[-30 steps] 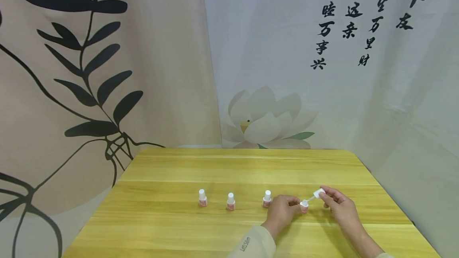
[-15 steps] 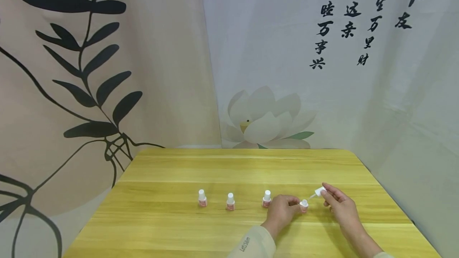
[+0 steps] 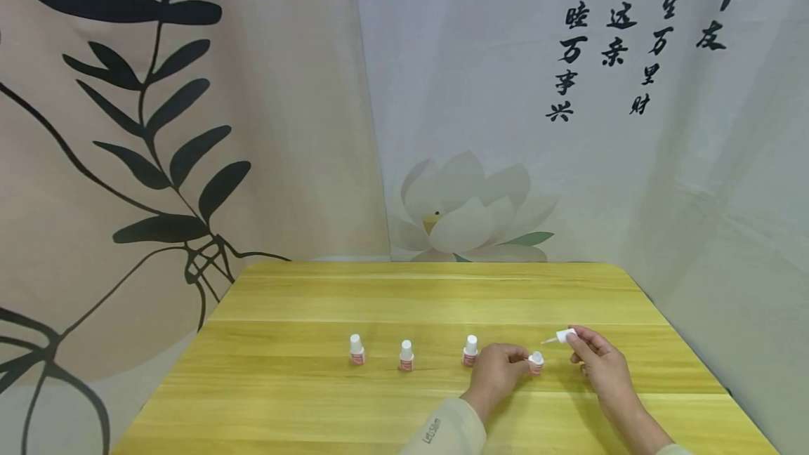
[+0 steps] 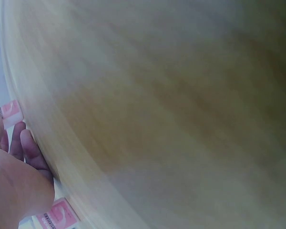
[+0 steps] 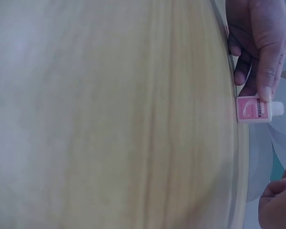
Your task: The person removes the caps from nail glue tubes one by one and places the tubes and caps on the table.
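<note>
My left hand [image 3: 501, 373] pinches a small white bottle [image 3: 536, 364] with a pink label, standing upright on the table with its neck uncovered. In the right wrist view the same bottle [image 5: 252, 109] shows between thumb and fingers. Up and to the right of it, my right hand [image 3: 602, 365] pinches a white cap [image 3: 565, 335] with a thin applicator stem. The stem points left, its tip apart from and above the bottle's mouth. At the edge of the right wrist view, the right hand [image 5: 279, 200] shows only in part, and its cap is out of that frame.
Three capped bottles of the same kind stand upright to the left: one bottle [image 3: 470, 351] close by the left hand, a second bottle [image 3: 406, 356], and a third bottle [image 3: 357, 350] farthest left. The wooden table [image 3: 316, 406] ends at a printed curtain [image 3: 303, 125] behind.
The applicator stem has come away from the bottle's mouth, up and to the right. The cap has tilted so the stem lies nearly level. The left hand and bottle stay in place.
</note>
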Available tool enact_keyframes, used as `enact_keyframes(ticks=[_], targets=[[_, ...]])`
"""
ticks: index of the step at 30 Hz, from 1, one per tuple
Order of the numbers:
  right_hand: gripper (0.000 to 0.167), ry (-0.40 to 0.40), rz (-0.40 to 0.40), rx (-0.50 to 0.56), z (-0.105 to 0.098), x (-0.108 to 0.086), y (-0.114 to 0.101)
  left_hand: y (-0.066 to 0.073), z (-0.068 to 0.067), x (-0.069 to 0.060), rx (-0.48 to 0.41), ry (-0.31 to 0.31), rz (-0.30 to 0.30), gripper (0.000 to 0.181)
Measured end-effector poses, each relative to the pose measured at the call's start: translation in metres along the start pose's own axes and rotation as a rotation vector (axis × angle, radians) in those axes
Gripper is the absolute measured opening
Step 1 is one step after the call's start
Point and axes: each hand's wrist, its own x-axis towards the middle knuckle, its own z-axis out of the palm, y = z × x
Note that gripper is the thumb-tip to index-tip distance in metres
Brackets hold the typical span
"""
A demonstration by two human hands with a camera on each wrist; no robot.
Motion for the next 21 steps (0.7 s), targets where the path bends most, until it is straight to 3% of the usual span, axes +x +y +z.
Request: enact_keyframes(ticks=[14,21], targets=[[0.018,-0.031,-0.015,0.019,-0.0008,0.0005,-0.0023,0.0,0.0002,0.0,0.01,0.001,0.018,0.009],[0.024,-0.059,-0.027,-0.003,0.0002,-0.0008,-0.0026,0.0013,-0.0006,-0.0005,0.006,-0.005,0.027,0.006]])
